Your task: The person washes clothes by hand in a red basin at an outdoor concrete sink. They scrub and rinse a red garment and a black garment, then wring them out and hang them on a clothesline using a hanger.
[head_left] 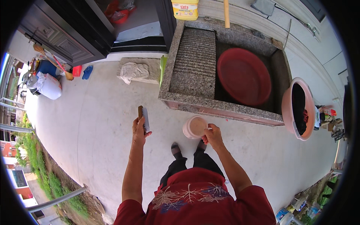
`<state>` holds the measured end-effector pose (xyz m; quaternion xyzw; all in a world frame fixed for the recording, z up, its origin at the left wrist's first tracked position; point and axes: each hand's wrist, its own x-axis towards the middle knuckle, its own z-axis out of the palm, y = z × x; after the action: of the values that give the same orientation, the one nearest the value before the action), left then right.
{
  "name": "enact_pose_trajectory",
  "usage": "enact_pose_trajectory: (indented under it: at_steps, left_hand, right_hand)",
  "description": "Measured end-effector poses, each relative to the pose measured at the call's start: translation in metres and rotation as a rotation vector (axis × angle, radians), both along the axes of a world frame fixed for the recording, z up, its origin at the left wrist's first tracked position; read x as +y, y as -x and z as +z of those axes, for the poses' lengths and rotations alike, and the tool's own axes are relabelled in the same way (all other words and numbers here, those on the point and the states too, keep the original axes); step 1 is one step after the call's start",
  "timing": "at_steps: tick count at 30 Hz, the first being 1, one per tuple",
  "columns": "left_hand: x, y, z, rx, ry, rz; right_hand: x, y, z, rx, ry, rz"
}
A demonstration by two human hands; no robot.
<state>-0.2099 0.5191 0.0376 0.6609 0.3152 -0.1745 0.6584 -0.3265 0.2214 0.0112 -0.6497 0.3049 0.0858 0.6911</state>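
My left hand (139,131) is closed round a scrubbing brush (144,117) with a brown back and pale bristles, held upright with the bristles turned to the right. In my right hand (213,135) is a pale pink mug-shaped cup (195,127), gripped at its right side. Its open top faces up, and what lies inside cannot be made out clearly. Both hands are apart, above the floor in front of a stone wash sink (225,107). Inside that sink are a ribbed washboard slope (195,52) and a red basin (244,77).
A pink tub (288,108) with dark clothes stands at the sink's right end. On the sink's far left edge is a yellow jug (185,10). A stone block (150,77) bearing a pale cloth (133,71) lies left of the sink, near blue slippers (87,72) and an open door (71,33).
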Motion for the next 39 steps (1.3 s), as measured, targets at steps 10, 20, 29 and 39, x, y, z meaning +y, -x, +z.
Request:
enact_pose_trajectory:
  at_steps: [10, 20, 29, 39]
  left_hand:
    - [0.027, 0.052, -0.009, 0.177, 0.235, -0.160]
    - [0.036, 0.066, -0.009, 0.174, 0.382, -0.288]
    - [0.001, 0.057, -0.048, 0.101, 0.628, -0.336]
    - [-0.110, 0.030, -0.121, 0.263, 0.613, -0.246]
  right_hand:
    - [0.080, -0.097, -0.109, 0.064, 0.107, -0.543]
    - [0.075, -0.180, -0.196, -0.127, -0.399, -0.958]
    - [0.081, -0.172, -0.178, -0.219, -0.354, -0.668]
    - [0.029, 0.075, -0.094, 0.180, -0.139, -0.337]
